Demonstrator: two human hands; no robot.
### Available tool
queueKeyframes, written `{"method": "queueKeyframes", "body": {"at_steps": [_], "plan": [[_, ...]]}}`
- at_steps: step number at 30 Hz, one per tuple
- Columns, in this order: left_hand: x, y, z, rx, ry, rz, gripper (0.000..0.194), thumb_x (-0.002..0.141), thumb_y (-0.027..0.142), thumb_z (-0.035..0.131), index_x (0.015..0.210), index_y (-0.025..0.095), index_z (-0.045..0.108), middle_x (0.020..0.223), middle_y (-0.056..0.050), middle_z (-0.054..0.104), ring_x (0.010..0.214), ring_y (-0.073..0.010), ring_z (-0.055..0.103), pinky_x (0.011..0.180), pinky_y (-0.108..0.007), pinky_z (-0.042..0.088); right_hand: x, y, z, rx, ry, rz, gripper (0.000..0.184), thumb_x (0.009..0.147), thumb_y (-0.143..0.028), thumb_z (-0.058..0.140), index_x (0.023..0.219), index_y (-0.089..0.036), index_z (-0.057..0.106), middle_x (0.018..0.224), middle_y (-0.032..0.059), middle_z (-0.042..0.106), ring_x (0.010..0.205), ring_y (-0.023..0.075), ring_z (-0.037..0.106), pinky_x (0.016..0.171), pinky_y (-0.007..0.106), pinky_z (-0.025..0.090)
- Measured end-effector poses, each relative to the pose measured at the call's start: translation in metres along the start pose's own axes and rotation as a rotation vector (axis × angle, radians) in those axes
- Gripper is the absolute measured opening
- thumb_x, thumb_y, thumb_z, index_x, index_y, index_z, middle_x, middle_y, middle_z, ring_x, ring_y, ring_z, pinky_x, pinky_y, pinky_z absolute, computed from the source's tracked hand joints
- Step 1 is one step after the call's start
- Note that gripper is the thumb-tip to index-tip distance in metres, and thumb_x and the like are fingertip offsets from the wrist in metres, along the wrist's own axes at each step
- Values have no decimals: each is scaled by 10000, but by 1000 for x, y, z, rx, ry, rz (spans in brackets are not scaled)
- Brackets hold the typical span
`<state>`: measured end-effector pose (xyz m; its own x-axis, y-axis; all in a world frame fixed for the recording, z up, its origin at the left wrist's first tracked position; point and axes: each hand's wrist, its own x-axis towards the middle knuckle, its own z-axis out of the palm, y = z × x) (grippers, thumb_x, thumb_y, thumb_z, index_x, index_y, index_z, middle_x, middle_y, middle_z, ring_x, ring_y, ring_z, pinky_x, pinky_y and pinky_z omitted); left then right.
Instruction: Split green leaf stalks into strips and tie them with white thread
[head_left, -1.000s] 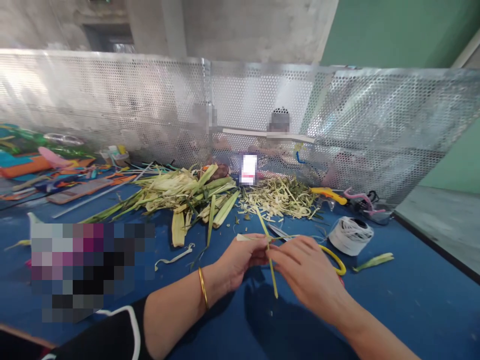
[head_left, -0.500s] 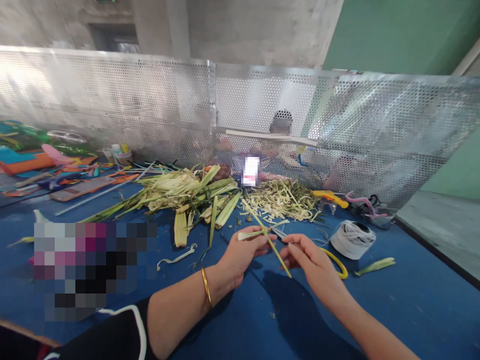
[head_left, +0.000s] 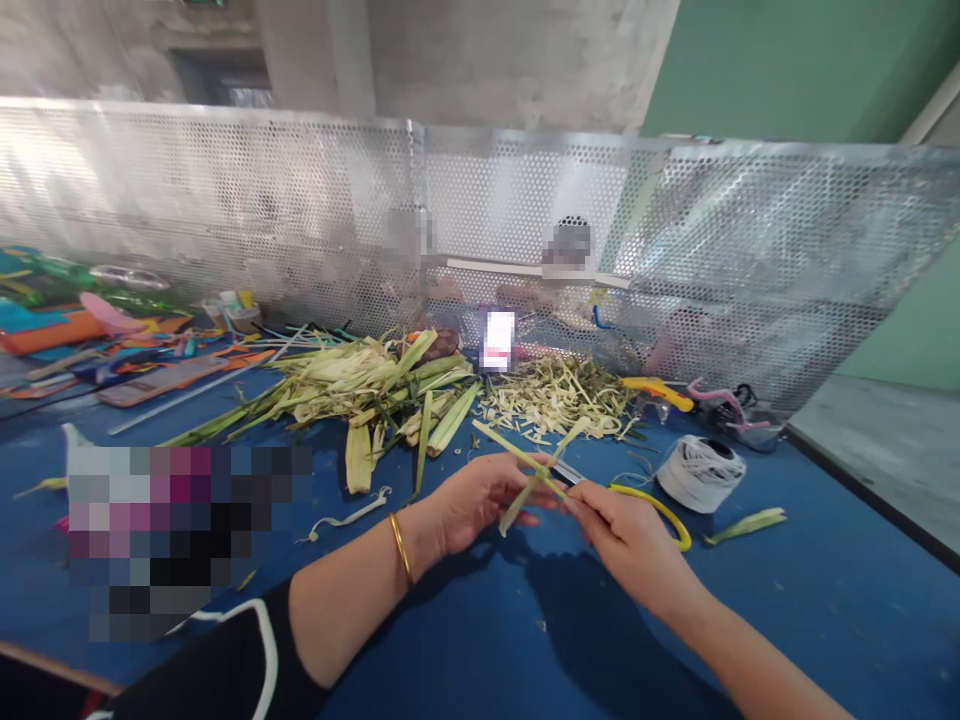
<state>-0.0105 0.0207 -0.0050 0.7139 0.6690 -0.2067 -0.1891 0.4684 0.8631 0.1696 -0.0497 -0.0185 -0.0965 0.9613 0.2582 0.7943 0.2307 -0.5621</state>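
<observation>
A thin pale-green stalk (head_left: 504, 440) has leaf strips (head_left: 517, 508) crossing it at a knot, one sticking up and one hanging down. My right hand (head_left: 619, 525) is closed, pinching the stalk's near end. Behind the knot is my left hand (head_left: 480, 495), its fingers curved and apart, close to the stalk; whether they touch it is hard to tell. Scissors with a yellow handle (head_left: 679, 530) lie on the blue table just beyond my right hand, their blades partly hidden.
A heap of leaves and husks (head_left: 345, 380) and a pile of cut scraps (head_left: 559, 400) lie at the back, before a perforated metal screen (head_left: 517, 180). At right are a white string spool (head_left: 697, 485) and a loose leaf piece (head_left: 746, 524). A lit phone (head_left: 499, 340) leans behind.
My right hand has moved in and taken the stalk's near end. The left hand's grip at the knot has loosened, and the leaf strip has swung from pointing left to hanging down.
</observation>
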Motion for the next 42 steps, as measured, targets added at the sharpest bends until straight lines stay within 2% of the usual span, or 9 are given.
{"method": "queueKeyframes", "body": {"at_steps": [6, 9, 13, 16, 20, 24, 31, 35, 42], "plan": [[-1, -13, 11, 169, 255, 56, 291, 661, 320, 709, 866, 115, 687, 790, -71, 705, 528, -85, 582, 481, -192, 383, -7, -6, 7, -186, -67, -114, 357, 933, -364, 360, 615, -218, 432, 522, -23, 485, 474, 120, 413, 491, 255, 248], [-1, -17, 14, 244, 276, 52, 270, 677, 332, 690, 835, 114, 682, 735, -58, 692, 464, -82, 561, 432, -193, 342, -11, -10, 3, -255, 76, -231, 296, 915, -344, 420, 691, -207, 557, 594, 13, 565, 536, 136, 492, 532, 261, 308], [-6, -20, 21, 529, 90, -23, 240, 709, 350, 641, 702, 112, 668, 700, -53, 682, 429, -88, 557, 407, -196, 348, -11, -15, -2, -169, 288, -247, 225, 889, -336, 487, 938, -184, 645, 788, 71, 625, 716, 180, 566, 654, 286, 408], [-10, -26, 27, 676, -87, -114, 250, 743, 360, 588, 705, 120, 643, 715, -52, 680, 429, -99, 571, 402, -196, 373, -7, -17, 0, 6, 137, -94, 195, 843, -322, 549, 954, -196, 649, 697, 14, 596, 636, 156, 546, 587, 265, 420], [-11, -33, 32, 741, -191, -144, 245, 763, 358, 559, 796, 127, 634, 756, -47, 675, 409, -85, 553, 401, -193, 388, -5, -24, 4, 284, -39, 53, 144, 803, -321, 570, 739, -197, 605, 571, -41, 527, 547, 121, 498, 514, 228, 395], [-10, -32, 31, 644, -105, -176, 283, 770, 382, 519, 736, 124, 630, 725, -51, 674, 414, -83, 554, 391, -180, 346, -9, -27, 2, 298, 169, -6, 211, 835, -312, 500, 653, -205, 487, 561, -41, 488, 532, 114, 477, 494, 220, 387], [-6, -24, 26, 265, 248, -113, 248, 749, 332, 547, 631, 125, 613, 588, -27, 637, 447, -103, 571, 439, -201, 388, -17, -24, 7, -260, 379, -398, 125, 873, -173, 477, 765, -201, 535, 677, 7, 625, 624, 148, 568, 625, 261, 393], [-5, -22, 26, 22, 244, -133, 159, 734, 217, 548, 640, 117, 629, 549, -14, 610, 505, -109, 587, 532, -218, 451, -16, -25, 12, -390, 416, -490, 172, 892, -136, 453, 757, -191, 544, 652, 6, 622, 583, 142, 551, 633, 274, 369], [-5, -20, 23, -52, 232, -160, 211, 779, 184, 497, 782, 90, 686, 684, -80, 677, 630, -133, 634, 634, -232, 490, -15, -26, 15, -470, 448, -527, 183, 904, -133, 460, 758, -176, 561, 647, 17, 614, 607, 147, 549, 673, 305, 348]]}}
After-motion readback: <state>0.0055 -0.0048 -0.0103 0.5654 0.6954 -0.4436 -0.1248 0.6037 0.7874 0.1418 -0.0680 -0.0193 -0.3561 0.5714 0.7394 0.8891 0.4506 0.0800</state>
